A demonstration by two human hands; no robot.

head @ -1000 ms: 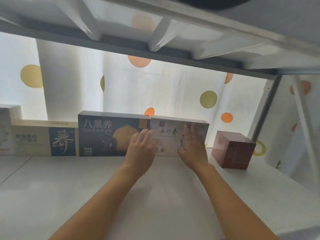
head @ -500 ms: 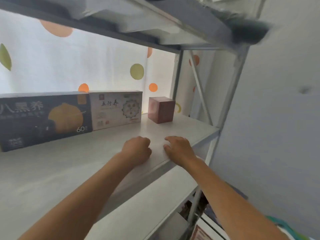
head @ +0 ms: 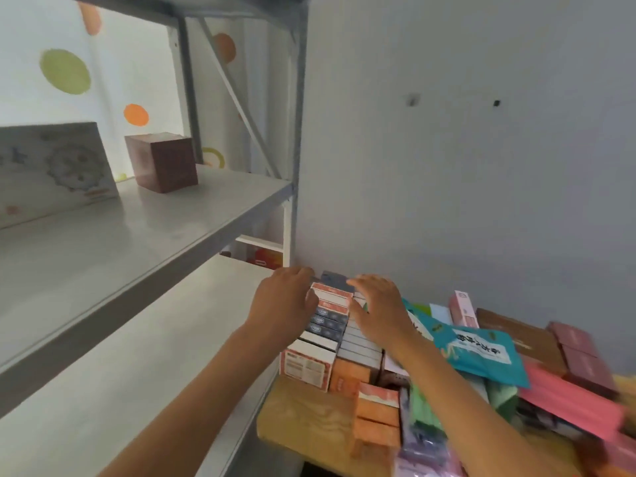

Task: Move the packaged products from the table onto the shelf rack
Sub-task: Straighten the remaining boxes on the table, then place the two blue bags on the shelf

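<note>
A heap of packaged products lies on the wooden table (head: 303,418) to the right of the grey shelf rack (head: 172,215). At its left end is a stack of small boxes, topped by a red and white box (head: 332,297). My left hand (head: 282,304) is at that box's left side, thumb against its front. Over the grey boxes just to the right hovers my right hand (head: 378,311), fingers spread. Neither hand clearly grips anything. On the upper shelf stand a white flat box (head: 51,166) and a maroon cube box (head: 161,163).
The lower shelf (head: 137,356) runs beside the table's left edge. A teal pouch (head: 481,349), pink boxes (head: 568,401), brown boxes (head: 516,335) and orange boxes (head: 377,418) crowd the table. A grey wall (head: 447,166) stands behind.
Both hands left the white box on the upper shelf, drew back over the shelf's edge and came down right to the stack on the table. My view turned right and down.
</note>
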